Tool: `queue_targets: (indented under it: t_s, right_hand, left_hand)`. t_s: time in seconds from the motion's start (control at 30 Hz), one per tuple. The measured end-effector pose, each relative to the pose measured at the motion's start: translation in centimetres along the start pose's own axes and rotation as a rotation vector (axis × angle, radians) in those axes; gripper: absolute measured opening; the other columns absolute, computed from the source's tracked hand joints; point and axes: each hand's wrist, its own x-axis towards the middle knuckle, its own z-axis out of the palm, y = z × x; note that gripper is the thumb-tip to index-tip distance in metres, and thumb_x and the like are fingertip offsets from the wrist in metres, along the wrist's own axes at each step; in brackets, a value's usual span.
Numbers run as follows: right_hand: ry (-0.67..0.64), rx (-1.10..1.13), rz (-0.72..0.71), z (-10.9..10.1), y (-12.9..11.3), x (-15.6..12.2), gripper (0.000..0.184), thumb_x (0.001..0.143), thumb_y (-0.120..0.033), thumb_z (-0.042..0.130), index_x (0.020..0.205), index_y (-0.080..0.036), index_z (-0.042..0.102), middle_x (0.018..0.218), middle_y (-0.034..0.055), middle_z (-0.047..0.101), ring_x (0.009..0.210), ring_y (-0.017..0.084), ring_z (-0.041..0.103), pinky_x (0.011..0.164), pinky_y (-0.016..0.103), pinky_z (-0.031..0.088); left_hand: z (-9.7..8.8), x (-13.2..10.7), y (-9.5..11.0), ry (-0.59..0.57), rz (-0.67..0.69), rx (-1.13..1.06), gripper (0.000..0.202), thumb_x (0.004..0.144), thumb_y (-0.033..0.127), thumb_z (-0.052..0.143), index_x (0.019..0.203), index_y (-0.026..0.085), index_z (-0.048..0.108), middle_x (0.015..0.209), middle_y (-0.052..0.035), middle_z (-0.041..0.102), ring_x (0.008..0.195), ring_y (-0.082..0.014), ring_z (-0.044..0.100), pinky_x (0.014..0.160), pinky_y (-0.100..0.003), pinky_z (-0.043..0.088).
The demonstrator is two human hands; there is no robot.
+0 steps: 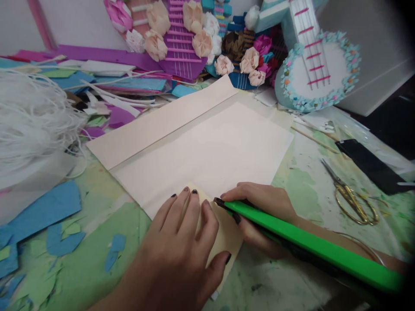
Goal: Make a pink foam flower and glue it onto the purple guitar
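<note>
A large pale sheet of paper (207, 147) lies at an angle on the table in front of me. A narrower pinkish strip (165, 125) runs along its far left side; whether it is a fold or a separate piece I cannot tell. My left hand (184, 237) presses flat, fingers spread, on a cream-coloured piece of paper (228, 246) over the near corner of the sheet. My right hand (266, 211) grips a long green utility knife (308, 231). Its dark tip touches down at the cream piece's edge, just right of my left fingers.
Gold-handled scissors (355, 198) and a black flat piece (372, 166) lie at right. White cord (35, 121) is heaped at left, above blue paper scraps (48, 207). Small decorated guitar-like instruments (317, 69) and paper flowers (201, 43) stand along the back.
</note>
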Motion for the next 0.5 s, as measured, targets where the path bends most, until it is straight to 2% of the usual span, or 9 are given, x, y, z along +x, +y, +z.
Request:
queue_targets:
  t_s: [0.27,0.4,0.5]
  right_hand:
    - [0.022,-0.007,0.055,-0.2,-0.7,-0.3,0.031,0.068,-0.011,0.05,0.096,-0.02,0.058,0.085,-0.0004,0.068,0.074,0.011,0.064,0.067,0.021,0.048]
    - [0.059,-0.055,0.1,-0.4,-0.7,-1.3,0.027,0.071,-0.019,0.055,0.097,-0.022,0.06,0.084,-0.0001,0.07,0.073,0.013,0.066,0.068,0.023,0.051]
    - [0.076,-0.055,0.093,-0.5,-0.3,-1.7,0.028,0.072,-0.024,0.059,0.101,-0.024,0.061,0.089,0.0009,0.071,0.078,0.014,0.067,0.071,0.023,0.052]
  left_hand:
    - [0.2,0.0,-0.2,-0.006,0.016,-0.024,0.04,0.082,0.044,0.047,0.106,0.016,0.061,0.111,-0.0136,0.06,0.115,-0.0328,0.049,0.095,-0.054,0.041]
    - [0.1,-0.1,-0.1,-0.002,0.006,-0.003,0.045,0.082,0.045,0.046,0.11,0.013,0.059,0.113,-0.0161,0.059,0.115,-0.0343,0.048,0.095,-0.054,0.041]
    - [0.0,0.0,-0.1,-0.004,0.018,-0.006,0.043,0.082,0.045,0.046,0.107,0.014,0.06,0.113,-0.0149,0.06,0.114,-0.0335,0.049,0.095,-0.053,0.041]
